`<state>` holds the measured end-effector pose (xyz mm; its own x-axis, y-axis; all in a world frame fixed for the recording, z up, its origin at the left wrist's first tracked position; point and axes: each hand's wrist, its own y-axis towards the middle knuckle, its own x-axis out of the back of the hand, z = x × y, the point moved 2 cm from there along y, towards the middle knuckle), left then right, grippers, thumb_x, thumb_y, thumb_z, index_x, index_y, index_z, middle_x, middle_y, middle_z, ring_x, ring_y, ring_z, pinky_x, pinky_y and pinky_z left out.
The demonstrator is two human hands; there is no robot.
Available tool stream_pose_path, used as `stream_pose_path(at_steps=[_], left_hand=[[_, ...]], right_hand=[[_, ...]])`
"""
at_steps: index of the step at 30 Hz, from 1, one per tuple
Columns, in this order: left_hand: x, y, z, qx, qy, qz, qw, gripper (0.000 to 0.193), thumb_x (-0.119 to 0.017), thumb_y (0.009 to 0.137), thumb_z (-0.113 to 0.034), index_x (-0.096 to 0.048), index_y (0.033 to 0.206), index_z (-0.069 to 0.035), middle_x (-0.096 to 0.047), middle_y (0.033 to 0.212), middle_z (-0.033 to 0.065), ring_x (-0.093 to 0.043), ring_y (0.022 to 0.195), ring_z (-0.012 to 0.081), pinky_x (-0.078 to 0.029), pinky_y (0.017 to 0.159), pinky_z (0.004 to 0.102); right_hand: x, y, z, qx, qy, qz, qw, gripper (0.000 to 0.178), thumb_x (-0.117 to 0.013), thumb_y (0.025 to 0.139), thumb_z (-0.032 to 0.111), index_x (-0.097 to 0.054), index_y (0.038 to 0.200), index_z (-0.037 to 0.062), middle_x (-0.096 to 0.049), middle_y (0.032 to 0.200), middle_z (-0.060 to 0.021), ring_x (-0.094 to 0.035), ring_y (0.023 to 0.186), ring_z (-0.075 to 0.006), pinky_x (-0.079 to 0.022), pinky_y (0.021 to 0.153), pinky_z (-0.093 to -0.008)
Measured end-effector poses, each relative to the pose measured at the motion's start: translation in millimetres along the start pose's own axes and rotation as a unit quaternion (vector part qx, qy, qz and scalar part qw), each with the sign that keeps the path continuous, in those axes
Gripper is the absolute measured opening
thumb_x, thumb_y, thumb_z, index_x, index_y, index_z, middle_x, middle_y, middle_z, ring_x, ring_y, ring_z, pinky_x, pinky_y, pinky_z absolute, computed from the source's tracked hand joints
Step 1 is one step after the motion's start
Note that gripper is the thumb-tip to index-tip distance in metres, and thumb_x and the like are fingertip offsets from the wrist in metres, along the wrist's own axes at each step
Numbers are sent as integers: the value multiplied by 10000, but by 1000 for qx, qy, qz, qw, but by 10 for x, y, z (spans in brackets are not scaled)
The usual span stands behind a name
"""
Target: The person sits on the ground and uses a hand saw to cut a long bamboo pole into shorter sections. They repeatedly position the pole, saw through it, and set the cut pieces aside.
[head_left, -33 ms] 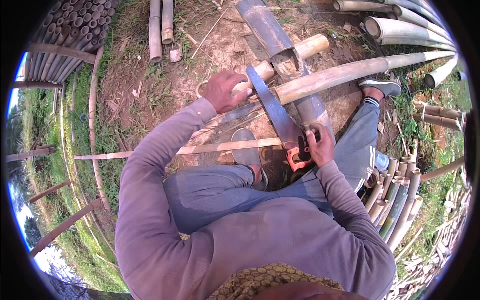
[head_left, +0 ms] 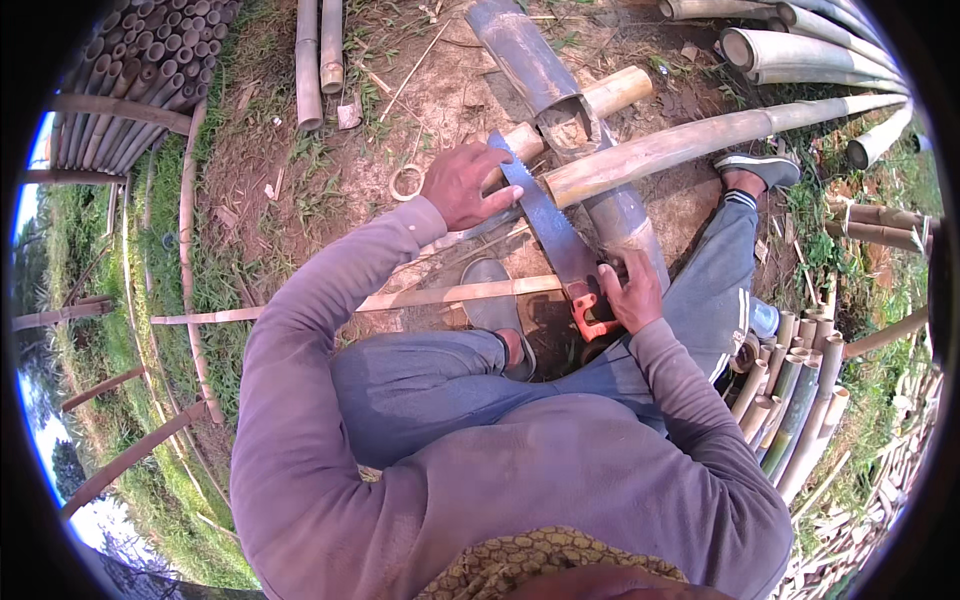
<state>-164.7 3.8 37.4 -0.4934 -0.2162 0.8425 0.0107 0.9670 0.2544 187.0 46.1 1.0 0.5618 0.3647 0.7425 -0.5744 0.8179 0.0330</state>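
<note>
My right hand (head_left: 632,292) grips the orange handle (head_left: 590,312) of a hand saw. Its grey blade (head_left: 545,215) runs up and left, ending beside a long pale bamboo pole (head_left: 700,138). That pole lies slantwise over a short round log (head_left: 615,92) and a dark half-pipe of split bamboo (head_left: 530,60). My left hand (head_left: 465,185) presses down on a short bamboo piece (head_left: 522,143), fingers touching the blade's far end. I am seated low, with grey trousers and a purple sleeve on each arm.
My grey shoe (head_left: 495,300) rests near a thin bamboo strip (head_left: 450,295); my other shoe (head_left: 757,168) is by the pole. Cut bamboo bundles lie at top left (head_left: 130,90) and lower right (head_left: 795,390). Thick poles (head_left: 800,50) are stacked at top right. A small bamboo ring (head_left: 407,182) lies on the dirt.
</note>
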Motion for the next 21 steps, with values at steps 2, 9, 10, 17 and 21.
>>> stream_pose_path(at_steps=[2, 9, 10, 17, 21], left_hand=[[-226, 429, -467, -1, 41, 39, 998, 715, -835, 818, -525, -597, 1335, -92, -714, 1150, 192, -692, 1070, 404, -544, 937, 516], [-422, 847, -612, 139, 29, 325, 935, 920, -831, 772, -443, -414, 1501, -68, -699, 1260, 273, -688, 1178, 434, -538, 1027, 496], [-210, 723, -648, 142, 10, 328, 934, 870, -831, 755, -440, -445, 1439, -67, -710, 1213, 278, -707, 1096, 455, -551, 984, 507], [1577, -1746, -3, 274, 175, 257, 910, 695, -870, 707, -299, -571, 1309, -121, -740, 1019, 245, -719, 1006, 450, -556, 931, 533], [2465, -3742, 202, 396, 362, 123, 834, 661, -840, 726, -233, -582, 1333, -188, -691, 1293, 96, -569, 1363, 310, -267, 1236, 604]], right_hand=[[-91, -126, 99, 69, -15, 44, 997, 341, -785, 895, 259, -700, 1159, 62, -670, 1020, -166, -680, 953, -391, -561, 832, -474], [-142, -155, -94, -9, 57, 78, 995, 366, -739, 945, 295, -697, 1231, 70, -702, 1121, -171, -684, 1055, -388, -558, 929, -459], [-8, -86, -214, -35, 67, 37, 996, 384, -743, 944, 300, -693, 1243, 64, -707, 1123, -174, -693, 1049, -375, -562, 917, -450], [539, 909, -874, -268, 436, -223, 830, 523, -755, 980, 402, -646, 1281, -12, -693, 1063, -62, -673, 896, -157, -557, 759, -300], [705, 1641, -539, -269, 675, -178, 664, 1062, -730, 930, 645, -261, 1643, 14, -449, 1581, -240, -554, 1346, -395, -444, 1157, -525]])
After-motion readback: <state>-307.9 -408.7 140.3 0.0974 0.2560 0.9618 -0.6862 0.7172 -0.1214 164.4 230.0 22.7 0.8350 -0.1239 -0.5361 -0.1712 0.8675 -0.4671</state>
